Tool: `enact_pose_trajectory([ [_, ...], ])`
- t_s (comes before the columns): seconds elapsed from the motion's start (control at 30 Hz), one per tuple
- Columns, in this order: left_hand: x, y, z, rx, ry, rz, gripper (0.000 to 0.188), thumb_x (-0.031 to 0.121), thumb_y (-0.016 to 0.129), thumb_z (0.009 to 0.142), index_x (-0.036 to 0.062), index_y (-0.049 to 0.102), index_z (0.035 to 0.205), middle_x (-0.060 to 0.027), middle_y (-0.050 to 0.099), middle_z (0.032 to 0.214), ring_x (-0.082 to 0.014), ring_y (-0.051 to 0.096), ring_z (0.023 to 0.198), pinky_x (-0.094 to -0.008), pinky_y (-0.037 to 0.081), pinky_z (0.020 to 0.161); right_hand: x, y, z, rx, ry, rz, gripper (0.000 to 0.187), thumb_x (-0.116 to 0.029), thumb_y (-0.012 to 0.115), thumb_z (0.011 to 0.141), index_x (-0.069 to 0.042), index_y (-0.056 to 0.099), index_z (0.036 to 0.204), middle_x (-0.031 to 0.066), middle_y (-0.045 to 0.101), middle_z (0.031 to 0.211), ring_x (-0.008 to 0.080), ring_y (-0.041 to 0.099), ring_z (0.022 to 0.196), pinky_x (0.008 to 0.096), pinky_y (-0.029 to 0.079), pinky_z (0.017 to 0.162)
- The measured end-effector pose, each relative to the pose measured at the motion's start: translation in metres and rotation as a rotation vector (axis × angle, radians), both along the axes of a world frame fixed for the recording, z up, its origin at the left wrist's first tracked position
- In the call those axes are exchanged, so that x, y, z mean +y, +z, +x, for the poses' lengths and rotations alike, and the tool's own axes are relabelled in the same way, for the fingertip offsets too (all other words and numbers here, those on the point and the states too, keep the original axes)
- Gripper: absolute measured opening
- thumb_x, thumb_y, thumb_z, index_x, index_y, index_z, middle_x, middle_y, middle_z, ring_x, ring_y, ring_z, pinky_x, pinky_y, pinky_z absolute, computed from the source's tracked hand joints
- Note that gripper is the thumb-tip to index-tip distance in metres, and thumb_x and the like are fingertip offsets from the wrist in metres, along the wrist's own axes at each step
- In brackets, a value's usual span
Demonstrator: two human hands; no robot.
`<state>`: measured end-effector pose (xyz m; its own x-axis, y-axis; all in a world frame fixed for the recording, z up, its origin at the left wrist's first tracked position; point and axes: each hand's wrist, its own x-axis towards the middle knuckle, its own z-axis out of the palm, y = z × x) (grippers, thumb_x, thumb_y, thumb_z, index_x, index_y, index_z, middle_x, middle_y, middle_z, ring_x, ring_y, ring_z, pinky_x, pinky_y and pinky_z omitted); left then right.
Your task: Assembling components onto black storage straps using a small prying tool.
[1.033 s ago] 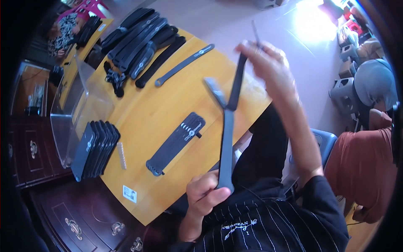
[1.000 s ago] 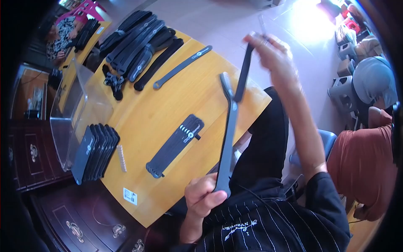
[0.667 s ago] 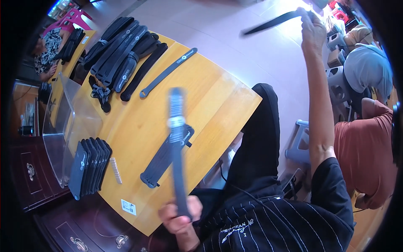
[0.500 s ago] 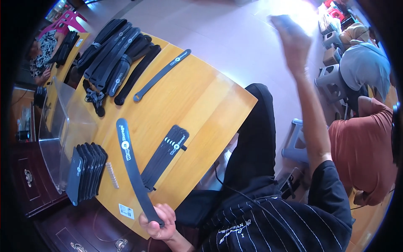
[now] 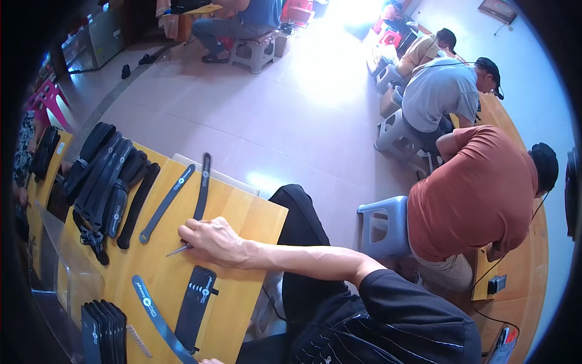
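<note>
My right hand (image 5: 216, 242) is closed over the table around a dark strap (image 5: 205, 185), whose far end rises past the fingers. A thin pointed end (image 5: 177, 249) shows below the fingertips; what it belongs to I cannot make out. At the bottom edge only a sliver of my left hand (image 5: 211, 361) shows, at the lower end of a long grey strap (image 5: 151, 312) with white print. Between the hands lies a fanned stack of black straps (image 5: 197, 306). Another single grey strap (image 5: 168, 203) lies flat, left of my right hand.
A large pile of bundled black straps (image 5: 100, 176) covers the table's far left. Folded straps (image 5: 104, 333) stand at the near left beside a clear plastic coil (image 5: 139, 341) and a transparent panel (image 5: 63, 273). To the right, a person in a rust shirt (image 5: 473, 188) sits on a blue-grey stool (image 5: 388, 224).
My right hand has come down from the far right to the table and now holds a strap. The view has shifted, leaving my left hand mostly cut off at the bottom.
</note>
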<state>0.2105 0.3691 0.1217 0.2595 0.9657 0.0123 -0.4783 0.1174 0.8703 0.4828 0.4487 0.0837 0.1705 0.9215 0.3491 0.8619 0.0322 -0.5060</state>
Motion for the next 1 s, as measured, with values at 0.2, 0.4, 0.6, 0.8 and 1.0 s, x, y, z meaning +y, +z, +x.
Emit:
enact_pose_trajectory([
  [0.2,-0.003,-0.003,0.000,-0.081,0.054,0.006,0.024,0.022,0.053,0.088,0.0080,0.040,0.074,-0.0049,0.040,0.057,-0.0123,0.034,0.045,-0.0241,0.028,0.040,0.020,0.004,-0.024,0.100,0.021,-0.051,0.025,-0.016,0.067,0.078,-0.002,0.049,0.088,0.0147,0.058,0.082,0.0331,0.064,0.072,0.0421,0.052,0.060],
  [0.4,0.003,-0.007,-0.006,-0.028,0.026,-0.008,0.019,0.024,0.055,0.088,0.0103,0.044,0.081,-0.0054,0.041,0.058,-0.0135,0.035,0.046,-0.0261,0.030,0.041,0.024,0.025,-0.018,0.200,0.151,-0.198,0.056,-0.035,0.080,0.069,-0.003,0.055,0.107,0.0146,0.063,0.092,0.0327,0.066,0.087,0.0402,0.054,0.073],
  [0.6,0.011,-0.011,-0.003,0.037,0.038,0.054,0.024,0.025,0.053,0.092,0.0056,0.043,0.084,-0.0013,0.039,0.054,-0.0088,0.034,0.041,-0.0212,0.029,0.037,0.000,0.056,0.026,0.134,0.006,-0.126,0.026,-0.019,0.069,0.084,-0.011,0.067,0.108,0.0080,0.064,0.110,0.0213,0.069,0.081,0.0336,0.054,0.067],
  [0.8,0.016,-0.010,0.010,0.003,-0.003,0.007,0.032,0.026,0.062,0.087,0.0062,0.040,0.073,-0.0037,0.039,0.049,-0.0124,0.034,0.038,-0.0252,0.030,0.035,0.026,0.018,0.039,-0.243,0.037,-0.097,0.038,-0.043,0.060,0.089,-0.019,0.064,0.119,0.0108,0.052,0.134,0.0210,0.070,0.076,0.0313,0.055,0.059],
  [1.0,0.022,-0.014,0.013,-0.026,-0.056,0.044,0.024,0.022,0.056,0.090,0.0050,0.044,0.079,-0.0033,0.040,0.052,-0.0113,0.035,0.040,-0.0239,0.030,0.037,0.037,0.012,0.037,-0.248,-0.123,-0.187,0.048,-0.054,0.052,0.091,-0.022,0.061,0.126,0.0261,0.047,0.136,0.0244,0.071,0.074,0.0296,0.055,0.059],
])
